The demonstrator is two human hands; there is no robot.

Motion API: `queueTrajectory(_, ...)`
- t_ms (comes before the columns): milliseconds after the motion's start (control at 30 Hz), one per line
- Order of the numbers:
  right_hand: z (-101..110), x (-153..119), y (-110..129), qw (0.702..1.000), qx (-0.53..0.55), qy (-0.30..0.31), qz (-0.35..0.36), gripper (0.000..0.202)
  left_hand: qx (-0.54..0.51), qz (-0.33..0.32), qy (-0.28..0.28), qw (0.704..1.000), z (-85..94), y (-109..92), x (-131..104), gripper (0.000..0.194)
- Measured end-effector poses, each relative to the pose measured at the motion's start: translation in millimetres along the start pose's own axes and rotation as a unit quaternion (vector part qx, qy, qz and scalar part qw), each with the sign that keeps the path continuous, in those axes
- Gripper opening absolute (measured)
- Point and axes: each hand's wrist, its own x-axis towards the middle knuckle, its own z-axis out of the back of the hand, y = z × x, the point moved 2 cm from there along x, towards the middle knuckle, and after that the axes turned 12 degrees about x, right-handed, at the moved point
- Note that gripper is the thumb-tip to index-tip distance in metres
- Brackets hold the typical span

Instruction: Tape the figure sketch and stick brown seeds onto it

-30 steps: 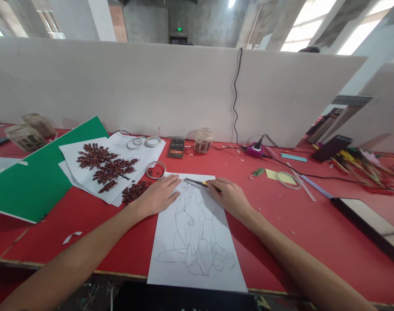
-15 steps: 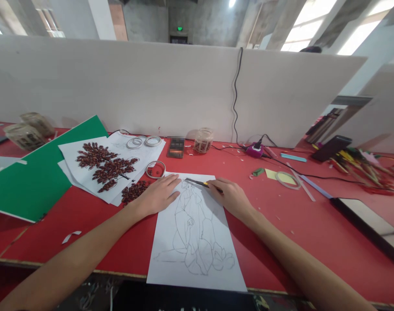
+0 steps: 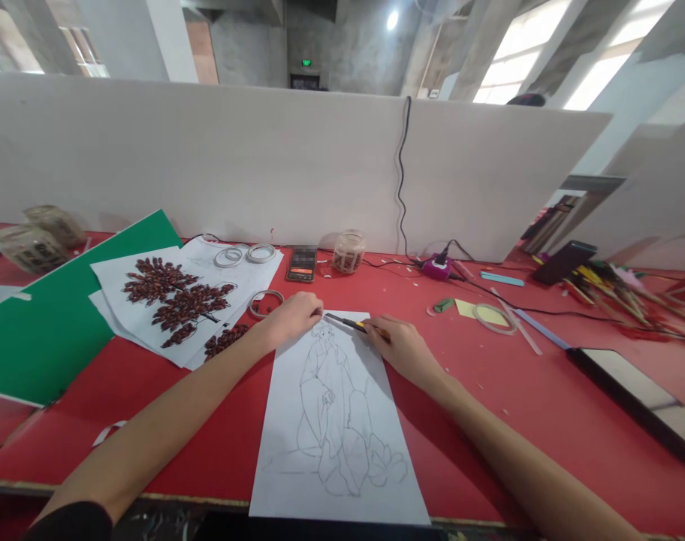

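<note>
A white sheet with a pencil line drawing (image 3: 325, 421) of a robed figure and a flower lies in front of me. In my right hand (image 3: 402, 344) is a slim tool (image 3: 348, 322) with a dark, narrow pointed end and a yellow-and-brown handle, held over the sheet's top edge. My left hand (image 3: 297, 317) sits at the sheet's top left corner, close to the tool's tip. Its fingers are curled together, and whatever they pinch is hidden. Beside that wrist lies a pile of dark reddish-brown seed-like pieces (image 3: 224, 342).
Left of the pile, papers carry a tree picture (image 3: 176, 297) covered in brown pieces, beside a green board (image 3: 49, 323). Tape rolls (image 3: 262, 253), a phone (image 3: 302, 264), a glass jar (image 3: 348, 252) and a purple power socket (image 3: 436, 266) line the back. A black-framed tablet-like object (image 3: 641, 398) lies right.
My left hand has gone from lying with fingers stretched out on the sheet to curled fingers near its top corner. The right hand still holds the tool. The camera view has shifted slightly.
</note>
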Motion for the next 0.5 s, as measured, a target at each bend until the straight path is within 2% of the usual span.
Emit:
queueTrajectory(300,1,-1,1,1.0,0.006,0.004,-0.009,0.029,-0.042,0.012,0.046,0.998,6.8,13,1,0.018)
queueTrajectory(500,1,-1,0,1.0,0.002,0.005,-0.01,0.029,-0.052,0.011,0.062,0.997,12.5,10,1,0.013)
